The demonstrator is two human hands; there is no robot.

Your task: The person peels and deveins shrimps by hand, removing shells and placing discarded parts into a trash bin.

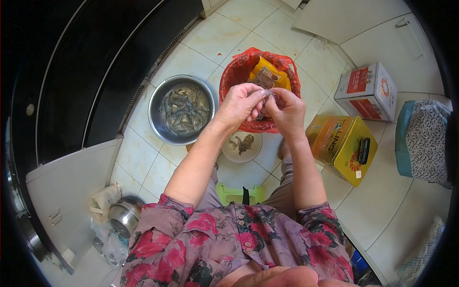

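Both hands meet over a bin lined with a red plastic bag [228,76]. My left hand [241,103] is closed, its thumb and fingers pinching a small greyish shrimp [268,92]. From the other side my right hand [288,109] pinches the same shrimp, and the fingers hide most of it. To the left, a steel basin [155,117] holds many raw grey shrimp [186,111]. Below the hands, a white plate [256,152] on the floor bears several shrimp pieces [243,143]. A yellow packet [267,71] lies inside the bin.
A yellow tin [337,143] with a black handle and a white-and-red carton [368,91] stand at the right. A green stool [258,193] is between the legs. Metal pots [125,215] and plastic bags [103,203] sit at lower left, beside the cabinets. Tiled floor lies around.
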